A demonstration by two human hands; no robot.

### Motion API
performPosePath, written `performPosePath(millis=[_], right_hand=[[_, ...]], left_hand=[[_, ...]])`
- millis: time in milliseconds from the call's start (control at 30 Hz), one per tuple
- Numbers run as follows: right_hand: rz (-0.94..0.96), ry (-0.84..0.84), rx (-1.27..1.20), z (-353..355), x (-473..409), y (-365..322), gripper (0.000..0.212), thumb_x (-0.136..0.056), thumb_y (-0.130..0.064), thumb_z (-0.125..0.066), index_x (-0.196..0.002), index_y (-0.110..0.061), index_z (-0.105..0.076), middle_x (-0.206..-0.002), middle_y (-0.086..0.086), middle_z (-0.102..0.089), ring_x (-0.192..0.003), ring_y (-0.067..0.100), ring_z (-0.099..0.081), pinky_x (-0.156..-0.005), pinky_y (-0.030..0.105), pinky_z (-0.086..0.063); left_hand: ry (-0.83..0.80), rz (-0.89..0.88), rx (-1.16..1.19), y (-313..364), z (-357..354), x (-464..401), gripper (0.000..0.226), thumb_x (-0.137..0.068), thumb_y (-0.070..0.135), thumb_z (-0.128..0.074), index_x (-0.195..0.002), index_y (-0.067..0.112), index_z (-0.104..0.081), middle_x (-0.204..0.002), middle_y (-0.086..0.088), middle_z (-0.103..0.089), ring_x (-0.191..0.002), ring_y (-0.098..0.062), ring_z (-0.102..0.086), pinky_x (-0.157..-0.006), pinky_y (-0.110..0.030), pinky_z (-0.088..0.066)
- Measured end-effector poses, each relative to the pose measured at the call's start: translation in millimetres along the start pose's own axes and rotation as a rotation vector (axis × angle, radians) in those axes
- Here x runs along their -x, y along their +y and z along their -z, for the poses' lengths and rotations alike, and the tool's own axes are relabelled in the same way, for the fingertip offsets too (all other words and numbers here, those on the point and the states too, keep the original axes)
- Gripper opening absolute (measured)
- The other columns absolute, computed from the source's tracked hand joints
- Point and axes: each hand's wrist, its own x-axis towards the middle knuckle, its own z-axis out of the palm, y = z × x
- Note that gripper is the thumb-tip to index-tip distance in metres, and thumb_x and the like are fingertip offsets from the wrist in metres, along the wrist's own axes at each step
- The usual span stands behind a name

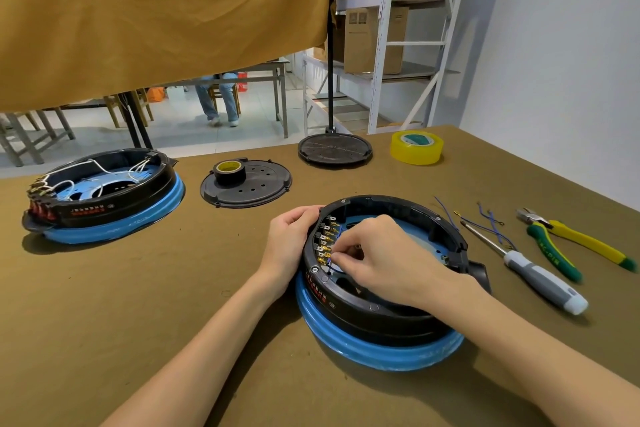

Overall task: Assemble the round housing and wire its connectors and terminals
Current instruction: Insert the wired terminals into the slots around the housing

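Two round housings sit on the olive desk (121,305). Far out to the left of both hands, the second housing (104,196) rests on its blue base with white wires looped inside and red connectors along its near-left rim. Between it and the hands lies a black perforated cover plate (256,189), a black tape roll (230,172) standing on it. Now the left hand (289,243) curls its fingers over the left rim of the round housing (384,308), grasping the black wall and steadying it. Just beside those fingers, inside the rim, runs a row of brass terminals (325,239). The right hand (375,258) reaches in over the opening, fingertips pinching a thin blue wire (334,269) right at the lowest terminals; the contact point itself is too small to read. Beyond the hands, farther back, lies another black round lid (335,148) and a yellow tape roll (417,148). Right of the right hand: loose blue wires (485,225), a grey-handled screwdriver (540,279), then yellow-green pliers (571,246).
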Motion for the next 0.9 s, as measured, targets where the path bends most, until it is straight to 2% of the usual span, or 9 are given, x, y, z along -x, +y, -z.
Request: performPosePath(millis=[167, 400, 567, 800, 900], right_hand=[[-0.007, -0.018, 0.006, -3.9, -3.0, -0.1, 0.023, -0.097, -0.025, -0.064, -0.091, -0.012, -0.081, -0.081, 0.004, -0.075, -0.074, 0.016, -0.067, -0.073, 0.041, -0.057], [-0.005, -0.018, 0.031, -3.8, -5.3, -4.7, 0.02, -0.098, -0.022, -0.063, -0.092, -0.014, -0.08, -0.08, -0.001, -0.074, -0.074, 0.012, -0.066, -0.074, 0.039, -0.057], [0.014, -0.015, 0.13, -7.1, -6.0, -8.5, 0.024, -0.101, -0.025, -0.059, -0.09, -0.012, -0.075, -0.082, 0.001, -0.072, -0.077, 0.017, -0.064, -0.076, 0.041, -0.055], [-0.012, -0.006, 0.052, -7.5, -6.3, -6.8, 0.015, -0.096, -0.028, -0.066, -0.093, -0.018, -0.076, -0.076, -0.007, -0.069, -0.071, 0.006, -0.063, -0.07, 0.031, -0.057], [-0.016, 0.012, 0.03, -9.8, -9.4, -7.5, 0.013, -0.095, -0.029, -0.068, -0.099, -0.019, -0.077, -0.079, -0.009, -0.07, -0.073, 0.004, -0.064, -0.073, 0.029, -0.058]], left_hand=[[0.008, -0.01, 0.01, -0.8, 0.2, -0.6, 0.031, -0.101, 0.018, -0.061, -0.087, 0.032, -0.084, -0.096, -0.001, -0.081, -0.087, -0.014, -0.077, -0.066, -0.019, -0.058], [0.009, 0.001, -0.009, -2.1, 0.6, -2.2, 0.023, -0.101, 0.019, -0.061, -0.095, 0.026, -0.083, -0.096, -0.003, -0.081, -0.089, -0.016, -0.077, -0.066, -0.019, -0.057], [0.005, -0.004, -0.035, -2.8, -0.2, -2.4, 0.021, -0.103, 0.02, -0.058, -0.104, 0.02, -0.08, -0.095, 0.0, -0.081, -0.085, -0.011, -0.076, -0.064, -0.016, -0.055], [-0.014, 0.013, -0.084, -2.3, 1.9, -3.2, 0.023, -0.105, 0.024, -0.055, -0.111, 0.02, -0.077, -0.098, 0.001, -0.08, -0.09, -0.012, -0.076, -0.068, -0.019, -0.056], [-0.01, 0.008, -0.097, -3.4, 1.9, -3.4, 0.023, -0.105, 0.025, -0.055, -0.11, 0.021, -0.077, -0.098, 0.003, -0.08, -0.091, -0.011, -0.075, -0.072, -0.021, -0.056]])
